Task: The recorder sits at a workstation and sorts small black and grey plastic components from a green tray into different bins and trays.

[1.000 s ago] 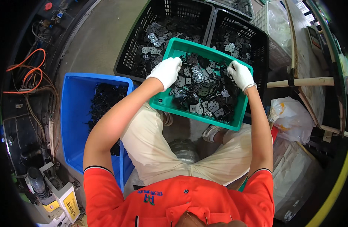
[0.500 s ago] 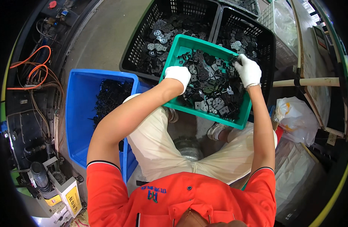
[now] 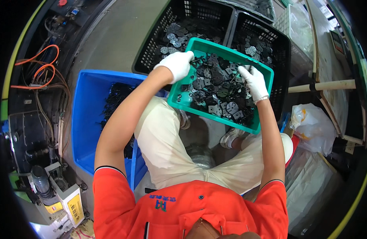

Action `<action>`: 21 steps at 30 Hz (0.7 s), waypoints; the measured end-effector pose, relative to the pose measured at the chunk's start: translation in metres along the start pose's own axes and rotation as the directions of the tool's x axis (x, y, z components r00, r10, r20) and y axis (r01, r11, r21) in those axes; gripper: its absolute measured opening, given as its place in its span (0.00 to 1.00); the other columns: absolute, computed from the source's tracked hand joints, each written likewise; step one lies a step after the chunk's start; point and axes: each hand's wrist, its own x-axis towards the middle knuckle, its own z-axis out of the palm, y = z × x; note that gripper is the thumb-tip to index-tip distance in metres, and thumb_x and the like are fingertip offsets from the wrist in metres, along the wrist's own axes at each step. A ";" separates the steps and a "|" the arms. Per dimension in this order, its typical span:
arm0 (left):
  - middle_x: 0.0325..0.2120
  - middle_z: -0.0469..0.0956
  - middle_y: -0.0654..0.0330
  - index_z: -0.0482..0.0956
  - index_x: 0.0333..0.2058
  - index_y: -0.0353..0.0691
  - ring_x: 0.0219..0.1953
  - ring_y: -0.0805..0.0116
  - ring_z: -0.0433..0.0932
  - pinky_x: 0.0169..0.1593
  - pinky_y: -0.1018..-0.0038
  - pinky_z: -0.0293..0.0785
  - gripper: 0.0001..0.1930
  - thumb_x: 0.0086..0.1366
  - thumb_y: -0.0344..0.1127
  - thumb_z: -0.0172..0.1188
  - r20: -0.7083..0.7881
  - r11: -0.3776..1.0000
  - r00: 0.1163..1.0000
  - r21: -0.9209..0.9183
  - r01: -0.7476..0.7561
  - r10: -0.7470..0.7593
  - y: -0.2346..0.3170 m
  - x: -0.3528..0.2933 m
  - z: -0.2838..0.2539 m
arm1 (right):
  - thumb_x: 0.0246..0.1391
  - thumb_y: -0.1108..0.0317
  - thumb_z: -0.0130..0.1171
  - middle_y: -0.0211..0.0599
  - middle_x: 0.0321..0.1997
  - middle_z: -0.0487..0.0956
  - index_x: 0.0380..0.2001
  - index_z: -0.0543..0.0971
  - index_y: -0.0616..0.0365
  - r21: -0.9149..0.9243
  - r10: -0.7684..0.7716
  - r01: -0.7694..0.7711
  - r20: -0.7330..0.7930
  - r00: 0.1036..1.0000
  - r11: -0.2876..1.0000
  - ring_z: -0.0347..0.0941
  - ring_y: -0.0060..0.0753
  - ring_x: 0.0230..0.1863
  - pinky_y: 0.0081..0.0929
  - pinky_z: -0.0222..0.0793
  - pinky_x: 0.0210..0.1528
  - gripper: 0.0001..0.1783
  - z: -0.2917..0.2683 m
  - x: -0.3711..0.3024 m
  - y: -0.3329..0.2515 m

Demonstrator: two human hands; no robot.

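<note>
A green plastic tray (image 3: 266,71) sits tilted across the front of two black baskets, holding many small flat metal pieces (image 3: 219,75) and dark slender parts. At its upper left corner is my left hand (image 3: 176,65), white-gloved and closed, its fingertips beside some dark parts; what it grips is hidden. My right hand (image 3: 255,83), also gloved, reaches over the right side of the tray. Its thumb and fingers are curled together above the pieces, and whatever is between them is too small to name.
Behind the tray stand a left black basket (image 3: 149,47) and a right black basket (image 3: 286,59), both containing flat metal pieces. A blue bin (image 3: 85,115) with black parts is at my left. To the right are a plastic bag (image 3: 315,127) and a horizontal pole (image 3: 331,85).
My left hand has moved up and left to the tray's corner. My right hand has come from the far right rim inward over the pieces.
</note>
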 end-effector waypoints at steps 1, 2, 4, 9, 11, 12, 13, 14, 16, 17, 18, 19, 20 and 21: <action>0.28 0.75 0.48 0.69 0.44 0.32 0.35 0.59 0.75 0.40 0.69 0.69 0.15 0.57 0.29 0.46 -0.017 0.958 1.000 -0.286 -0.001 -0.004 -0.011 -0.010 -0.008 | 0.50 0.55 0.59 0.20 0.17 0.66 0.28 0.74 0.55 0.105 -0.009 0.010 -0.003 1.000 0.994 0.57 0.10 0.16 0.12 0.50 0.14 0.14 0.007 -0.003 -0.007; 0.25 0.73 0.56 0.69 0.46 0.34 0.25 0.72 0.71 0.29 0.77 0.66 0.17 0.57 0.29 0.47 0.024 0.796 0.999 -0.604 0.038 -0.029 -0.028 -0.018 -0.016 | 0.51 0.56 0.58 0.19 0.16 0.66 0.27 0.74 0.55 0.209 -0.017 0.017 -0.003 1.000 0.978 0.57 0.09 0.15 0.12 0.49 0.14 0.13 0.015 -0.008 -0.017; 0.26 0.73 0.60 0.67 0.50 0.38 0.17 0.83 0.61 0.19 0.84 0.56 0.18 0.59 0.30 0.50 0.045 0.550 0.982 -0.823 0.140 -0.182 -0.025 -0.065 -0.055 | 0.52 0.59 0.57 0.18 0.17 0.67 0.29 0.74 0.55 0.285 -0.127 0.128 -0.021 0.992 0.950 0.56 0.08 0.15 0.10 0.50 0.17 0.11 0.046 -0.032 -0.052; 0.26 0.71 0.63 0.63 0.55 0.39 0.17 0.85 0.57 0.18 0.88 0.50 0.23 0.60 0.29 0.51 -0.244 0.376 0.844 -0.925 -0.055 -0.477 -0.086 -0.191 -0.062 | 0.50 0.65 0.59 0.20 0.18 0.69 0.29 0.73 0.55 0.530 -0.164 0.092 0.091 0.982 0.843 0.60 0.10 0.18 0.11 0.54 0.18 0.08 0.160 -0.120 -0.140; 0.28 0.71 0.63 0.62 0.55 0.39 0.20 0.84 0.61 0.20 0.87 0.56 0.23 0.59 0.28 0.51 -0.232 0.377 0.733 -0.925 0.036 -0.639 -0.114 -0.240 -0.046 | 0.50 0.67 0.59 0.25 0.23 0.73 0.27 0.73 0.56 0.629 -0.275 0.092 0.201 0.940 0.772 0.67 0.14 0.23 0.16 0.62 0.24 0.06 0.208 -0.151 -0.151; 0.30 0.72 0.62 0.62 0.55 0.38 0.22 0.83 0.64 0.23 0.86 0.60 0.24 0.59 0.27 0.50 -0.215 0.370 0.655 -0.923 0.105 -0.725 -0.133 -0.274 -0.030 | 0.48 0.69 0.59 0.30 0.28 0.75 0.28 0.74 0.58 0.301 -0.248 0.201 0.127 0.960 0.932 0.70 0.20 0.29 0.20 0.67 0.33 0.06 0.232 -0.181 -0.171; 0.36 0.72 0.59 0.61 0.56 0.38 0.29 0.78 0.68 0.31 0.82 0.65 0.24 0.59 0.27 0.49 -0.286 0.431 0.612 -0.896 0.101 -0.738 -0.153 -0.290 -0.005 | 0.47 0.71 0.59 0.34 0.31 0.75 0.31 0.74 0.60 0.485 -0.478 0.406 0.030 0.878 0.775 0.71 0.25 0.33 0.22 0.67 0.39 0.08 0.281 -0.176 -0.137; 0.41 0.72 0.56 0.60 0.56 0.38 0.36 0.73 0.73 0.38 0.79 0.70 0.24 0.60 0.26 0.48 -0.349 0.484 0.548 -0.867 0.120 -0.761 -0.183 -0.326 0.033 | 0.46 0.71 0.60 0.37 0.31 0.74 0.34 0.73 0.62 0.592 -0.523 0.397 0.048 0.851 0.701 0.71 0.27 0.31 0.22 0.67 0.38 0.11 0.318 -0.186 -0.122; 0.55 0.62 0.44 0.57 0.59 0.40 0.59 0.51 0.59 0.59 0.65 0.58 0.30 0.55 0.24 0.48 -0.320 0.739 0.667 -0.311 0.597 -0.673 -0.215 -0.378 0.099 | 0.44 0.72 0.57 0.43 0.42 0.70 0.45 0.69 0.61 0.214 -0.477 0.432 0.253 0.842 0.876 0.70 0.41 0.41 0.36 0.67 0.42 0.22 0.377 -0.196 -0.082; 0.54 0.62 0.43 0.59 0.57 0.43 0.57 0.48 0.60 0.60 0.63 0.57 0.31 0.51 0.25 0.51 -0.238 0.749 0.719 -0.060 0.660 -0.653 -0.243 -0.425 0.141 | 0.44 0.68 0.56 0.50 0.53 0.65 0.50 0.65 0.59 -0.060 -0.479 0.532 0.357 0.802 0.845 0.71 0.49 0.44 0.36 0.67 0.46 0.27 0.402 -0.218 -0.063; 0.50 0.66 0.43 0.67 0.52 0.40 0.54 0.47 0.63 0.58 0.59 0.57 0.26 0.50 0.27 0.52 -0.155 0.651 0.678 0.194 0.734 -0.718 -0.219 -0.413 0.157 | 0.44 0.63 0.57 0.62 0.59 0.55 0.55 0.59 0.60 -0.254 -0.312 0.487 0.510 0.802 0.836 0.67 0.58 0.49 0.41 0.66 0.50 0.34 0.422 -0.217 -0.018; 0.46 0.70 0.45 0.70 0.48 0.38 0.51 0.49 0.67 0.56 0.60 0.61 0.22 0.51 0.27 0.52 -0.036 0.719 0.725 0.101 0.688 -0.688 -0.215 -0.425 0.171 | 0.43 0.63 0.58 0.68 0.59 0.52 0.54 0.61 0.64 -0.472 0.114 0.407 0.750 0.651 0.782 0.65 0.60 0.51 0.40 0.65 0.51 0.34 0.426 -0.217 -0.008; 0.43 0.73 0.47 0.73 0.44 0.36 0.47 0.52 0.71 0.54 0.62 0.64 0.18 0.52 0.27 0.53 0.080 0.772 0.769 0.008 0.636 -0.634 -0.216 -0.427 0.179 | 0.44 0.63 0.57 0.67 0.62 0.50 0.54 0.60 0.64 -0.507 0.169 0.440 0.775 0.609 0.741 0.65 0.59 0.52 0.40 0.65 0.51 0.34 0.430 -0.217 0.003; 0.43 0.73 0.47 0.73 0.44 0.36 0.47 0.52 0.71 0.54 0.62 0.64 0.18 0.52 0.27 0.53 0.084 0.772 0.769 0.000 0.636 -0.634 -0.224 -0.432 0.192 | 0.44 0.62 0.57 0.64 0.56 0.60 0.48 0.66 0.66 -0.449 0.041 0.503 0.775 0.631 0.738 0.68 0.56 0.49 0.39 0.67 0.50 0.28 0.422 -0.226 -0.001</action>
